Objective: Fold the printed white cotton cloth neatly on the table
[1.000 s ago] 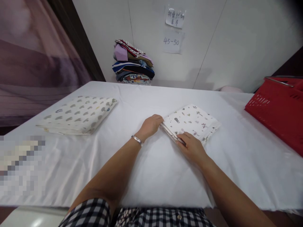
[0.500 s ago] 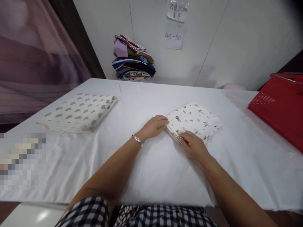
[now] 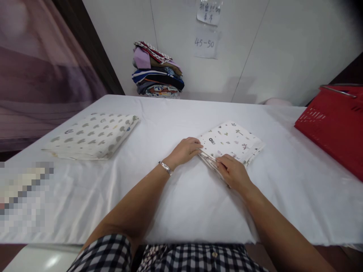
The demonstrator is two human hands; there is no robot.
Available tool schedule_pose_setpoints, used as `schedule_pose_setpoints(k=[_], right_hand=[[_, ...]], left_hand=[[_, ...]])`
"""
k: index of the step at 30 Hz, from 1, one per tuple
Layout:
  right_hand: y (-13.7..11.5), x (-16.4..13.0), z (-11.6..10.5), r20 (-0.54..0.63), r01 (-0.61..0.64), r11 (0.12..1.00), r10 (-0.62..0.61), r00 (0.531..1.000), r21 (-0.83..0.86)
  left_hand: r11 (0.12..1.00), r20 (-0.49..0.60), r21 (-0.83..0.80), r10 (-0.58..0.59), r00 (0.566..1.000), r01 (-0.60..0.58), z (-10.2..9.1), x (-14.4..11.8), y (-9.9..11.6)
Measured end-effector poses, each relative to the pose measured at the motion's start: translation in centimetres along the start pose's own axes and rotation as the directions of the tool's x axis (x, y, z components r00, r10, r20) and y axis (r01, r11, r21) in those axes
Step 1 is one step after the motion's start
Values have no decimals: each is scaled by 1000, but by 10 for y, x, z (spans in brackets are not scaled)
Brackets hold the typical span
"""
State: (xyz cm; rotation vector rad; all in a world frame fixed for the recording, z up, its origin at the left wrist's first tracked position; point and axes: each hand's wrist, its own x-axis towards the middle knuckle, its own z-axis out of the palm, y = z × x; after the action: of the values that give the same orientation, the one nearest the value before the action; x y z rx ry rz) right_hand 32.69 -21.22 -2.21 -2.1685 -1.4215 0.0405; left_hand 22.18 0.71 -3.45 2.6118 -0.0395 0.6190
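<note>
- A person sits at a table covered with a white sheet (image 3: 176, 204), seen from a camera on their own head, with both bare forearms reaching forward.
- A small folded cloth (image 3: 231, 141), white with tiny plants and figures, lies just right of the table's centre, turned like a diamond with 1 corner toward the wall.
- Its near-left edge, a stack of folded layers, runs from about 10 o'clock to 4 o'clock in front of the person.
- The left hand (image 3: 184, 150), with a bracelet (image 3: 165, 167) at the wrist, is curled closed at the 10 o'clock end of that edge, fingers pinching the layers.
- The right hand (image 3: 234, 173) is closed on the same edge at the 4 o'clock end, thumb on top of the layers.
- The rest of the cloth lies beyond both hands, toward 1 o'clock; both hands touch it equally.
- At 10 o'clock, well apart, lies a larger folded cloth with grey spots (image 3: 92, 135).
- At 12 o'clock against the wall stands a pile of coloured fabrics (image 3: 157, 77), with a paper note reading 45-50 (image 3: 204, 43) above it.
- At 3 o'clock sits a red basket (image 3: 334, 126).
</note>
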Motion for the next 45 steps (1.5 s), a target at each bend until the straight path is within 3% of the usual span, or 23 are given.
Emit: schedule_pose_setpoints(k=[15,23,28,45], right_hand=[[-5,-1,-2,-8,-7,994,8,1000,105],[-2,-2,1,-36,55,994,-52,998,92],[-1,-2,2,-80,106,993,-101,992,57],[-3,-4,-12,160,158,970,-129,979,-185]], left_hand=[[1000,52,-11,-26,998,26,1,1,7],[996,-5,86,11,1000,-10,5,2,6],[985,-35,169,46,998,-39,-3,4,8],[993,17,114,39,999,-40,1,-5,2]])
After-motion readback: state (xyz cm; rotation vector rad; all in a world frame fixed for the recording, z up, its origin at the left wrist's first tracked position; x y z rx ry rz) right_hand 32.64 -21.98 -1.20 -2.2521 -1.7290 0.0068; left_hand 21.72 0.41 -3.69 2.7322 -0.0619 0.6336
